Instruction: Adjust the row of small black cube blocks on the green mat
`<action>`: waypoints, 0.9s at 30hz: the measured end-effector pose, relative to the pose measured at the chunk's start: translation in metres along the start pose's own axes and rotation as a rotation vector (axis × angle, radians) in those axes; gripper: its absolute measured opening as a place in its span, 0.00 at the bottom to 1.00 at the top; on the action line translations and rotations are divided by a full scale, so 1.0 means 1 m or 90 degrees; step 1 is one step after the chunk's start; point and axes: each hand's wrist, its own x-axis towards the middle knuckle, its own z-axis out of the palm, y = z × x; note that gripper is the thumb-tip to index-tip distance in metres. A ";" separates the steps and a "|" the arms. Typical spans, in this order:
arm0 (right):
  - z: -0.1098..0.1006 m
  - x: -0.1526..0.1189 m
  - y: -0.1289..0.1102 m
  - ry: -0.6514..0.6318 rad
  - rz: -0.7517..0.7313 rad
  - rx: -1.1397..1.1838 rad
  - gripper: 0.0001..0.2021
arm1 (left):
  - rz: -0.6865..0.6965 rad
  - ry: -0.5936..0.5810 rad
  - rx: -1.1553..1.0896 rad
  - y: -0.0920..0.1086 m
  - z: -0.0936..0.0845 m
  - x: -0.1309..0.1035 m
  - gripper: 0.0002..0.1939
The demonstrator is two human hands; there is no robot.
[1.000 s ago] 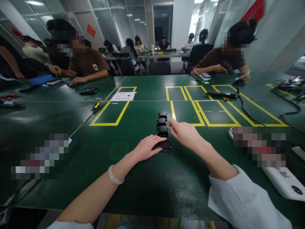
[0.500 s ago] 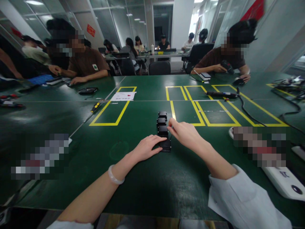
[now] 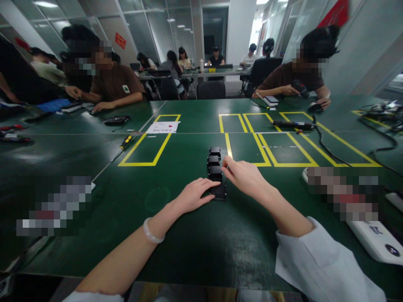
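Note:
Several small black blocks, maybe servo-like parts, form a line on the green table, running away from me. My left hand (image 3: 197,195) grips the nearest black block (image 3: 218,192) from its left side, fingers across the top and thumb at its near end. Just beyond it sits another black block (image 3: 215,172), with more black blocks (image 3: 213,160) behind. At the right of the line, my right hand (image 3: 241,174) is pinched around a thin dark rod (image 3: 226,183), which points down to the nearest block's right edge. The fingertips hide the rod's upper end.
Yellow tape outlines (image 3: 166,144) mark the green table (image 3: 189,256). A yellow-black screwdriver (image 3: 126,141) and a paper sheet (image 3: 163,126) lie to the left. A corded black tool (image 3: 293,125) and a white device (image 3: 374,241) are at right. Two co-workers sit across.
Both hands, the thin rod and the blocks stay in practically the same place. At the far left, a person in dark clothing has shifted.

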 end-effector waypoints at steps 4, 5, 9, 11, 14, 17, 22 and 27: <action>-0.001 0.001 -0.001 -0.010 0.006 -0.012 0.14 | 0.002 0.000 -0.002 0.000 0.000 0.000 0.21; 0.000 0.002 -0.001 -0.011 0.008 -0.017 0.13 | 0.002 0.000 -0.003 0.001 -0.001 0.000 0.21; 0.001 0.002 0.000 -0.014 0.020 -0.027 0.13 | -0.002 -0.003 0.000 0.001 -0.001 0.000 0.22; 0.001 0.001 0.000 -0.013 0.020 -0.023 0.13 | -0.002 -0.007 0.001 0.000 -0.001 0.000 0.22; 0.002 0.001 0.000 -0.003 0.013 -0.015 0.12 | 0.001 -0.003 0.000 0.000 0.000 0.000 0.22; 0.003 0.001 0.000 0.005 0.003 -0.012 0.11 | 0.005 0.002 -0.001 -0.001 0.000 0.000 0.21; 0.001 0.001 0.000 -0.003 -0.010 -0.007 0.13 | 0.006 0.004 0.004 0.000 0.000 0.000 0.21; 0.004 0.002 0.001 -0.004 0.007 -0.020 0.12 | 0.008 0.001 0.003 0.001 0.000 0.000 0.21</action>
